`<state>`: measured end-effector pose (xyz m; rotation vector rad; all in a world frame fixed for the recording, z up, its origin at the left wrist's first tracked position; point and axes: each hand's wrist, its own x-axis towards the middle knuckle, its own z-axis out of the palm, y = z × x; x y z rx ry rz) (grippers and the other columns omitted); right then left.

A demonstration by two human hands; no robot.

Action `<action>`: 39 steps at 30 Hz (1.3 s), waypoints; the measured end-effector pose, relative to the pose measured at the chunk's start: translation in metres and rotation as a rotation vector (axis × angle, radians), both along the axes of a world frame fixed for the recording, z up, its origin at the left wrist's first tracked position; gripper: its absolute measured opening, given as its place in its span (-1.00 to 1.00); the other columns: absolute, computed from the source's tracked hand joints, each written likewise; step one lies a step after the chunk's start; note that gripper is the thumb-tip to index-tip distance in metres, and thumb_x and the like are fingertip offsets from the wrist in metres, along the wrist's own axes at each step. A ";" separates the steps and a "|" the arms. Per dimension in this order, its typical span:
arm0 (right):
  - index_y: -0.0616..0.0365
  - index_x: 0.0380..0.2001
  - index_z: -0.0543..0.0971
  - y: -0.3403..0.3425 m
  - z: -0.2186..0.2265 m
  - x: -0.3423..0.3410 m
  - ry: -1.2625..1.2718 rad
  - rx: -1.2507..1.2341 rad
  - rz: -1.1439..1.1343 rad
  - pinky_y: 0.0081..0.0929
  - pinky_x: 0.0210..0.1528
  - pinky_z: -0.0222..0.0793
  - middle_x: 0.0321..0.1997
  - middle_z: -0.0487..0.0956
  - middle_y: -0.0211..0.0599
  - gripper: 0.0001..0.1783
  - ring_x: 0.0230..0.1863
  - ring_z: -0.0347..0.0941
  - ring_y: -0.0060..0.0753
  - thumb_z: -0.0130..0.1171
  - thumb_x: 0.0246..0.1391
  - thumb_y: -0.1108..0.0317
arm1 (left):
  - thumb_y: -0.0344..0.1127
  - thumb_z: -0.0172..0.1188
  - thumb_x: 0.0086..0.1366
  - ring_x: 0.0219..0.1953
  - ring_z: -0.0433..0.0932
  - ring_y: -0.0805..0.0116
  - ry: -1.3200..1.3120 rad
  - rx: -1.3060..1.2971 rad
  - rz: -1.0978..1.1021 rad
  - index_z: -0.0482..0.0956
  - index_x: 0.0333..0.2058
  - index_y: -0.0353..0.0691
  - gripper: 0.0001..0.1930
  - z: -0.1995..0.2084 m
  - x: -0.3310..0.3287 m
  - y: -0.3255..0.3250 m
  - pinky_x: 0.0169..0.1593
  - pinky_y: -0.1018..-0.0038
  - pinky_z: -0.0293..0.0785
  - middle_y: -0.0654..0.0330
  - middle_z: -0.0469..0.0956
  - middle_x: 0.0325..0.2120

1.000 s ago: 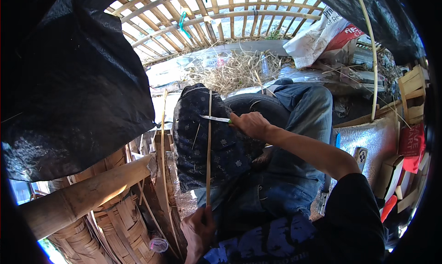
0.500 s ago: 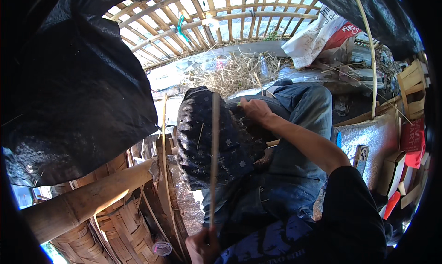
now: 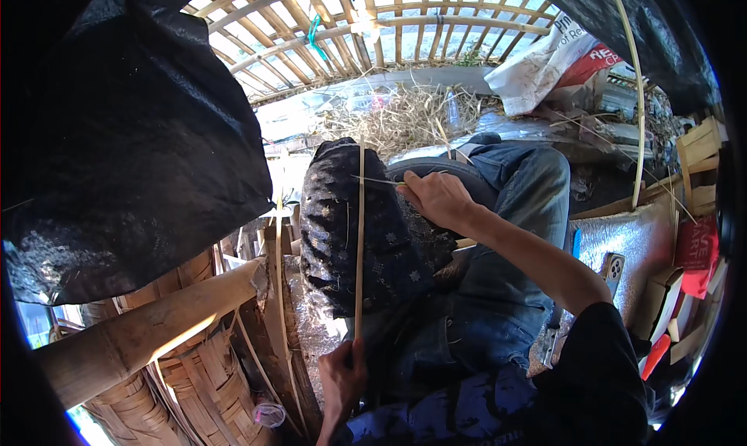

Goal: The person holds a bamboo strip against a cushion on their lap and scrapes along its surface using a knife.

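My left hand (image 3: 342, 374), low in the middle, is closed round the near end of a thin bamboo strip (image 3: 360, 244). The strip runs away from me, over a dark patterned cloth (image 3: 393, 248) draped on my left leg. In my right hand (image 3: 437, 197), the fingers are wrapped round the handle of a small knife (image 3: 379, 181). Its narrow blade points left and meets or crosses the strip near the far end; whether it cuts in cannot be made out. Most of the handle is hidden by the fingers.
A thick bamboo pole (image 3: 156, 333) and woven baskets (image 3: 210, 384) stand at my left, under a black plastic sheet (image 3: 132, 158). Dry straw (image 3: 405, 119) lies ahead, before a bamboo lattice (image 3: 389, 26). A phone (image 3: 613, 271) and a cardboard box (image 3: 657, 310) are at the right.
My left hand has moved a little away from me with the bamboo strip, which was blurred before. The knife blade, hard to see earlier, now shows across the strip's far part.
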<state>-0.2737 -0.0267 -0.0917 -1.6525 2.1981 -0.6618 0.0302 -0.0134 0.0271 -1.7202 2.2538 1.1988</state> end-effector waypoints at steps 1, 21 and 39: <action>0.16 -0.41 0.34 -0.001 -0.005 -0.001 0.003 0.000 0.015 -0.09 -0.61 0.29 -0.76 0.41 -0.08 -0.68 -0.64 0.43 0.03 -0.08 0.20 0.11 | -0.27 0.08 0.24 -0.82 0.19 0.34 0.000 0.002 -0.007 0.42 -0.67 -0.40 -0.64 0.003 -0.002 0.001 -0.66 0.32 0.07 -0.02 0.27 -0.85; 0.24 -0.26 0.39 -0.030 -0.095 -0.051 -0.254 -0.058 -0.451 -0.25 -0.43 0.43 -0.40 0.55 0.02 -0.45 -0.48 0.53 -0.09 -0.37 0.26 -0.06 | -0.19 0.06 0.26 -0.75 0.16 0.51 0.057 0.210 0.117 0.44 -0.63 -0.40 -0.61 0.014 0.003 0.014 -0.63 0.39 0.08 0.10 0.29 -0.86; 0.21 -0.46 0.28 -0.045 -0.003 0.015 -1.575 -0.203 -0.409 -0.56 -0.42 0.55 -0.50 0.52 -0.24 -0.70 -0.50 0.54 -0.45 0.24 0.00 0.38 | -0.16 0.04 0.30 -0.68 0.26 0.61 0.215 0.243 0.077 0.49 -0.58 -0.35 -0.62 -0.015 -0.033 -0.025 -0.59 0.54 0.14 0.27 0.34 -0.79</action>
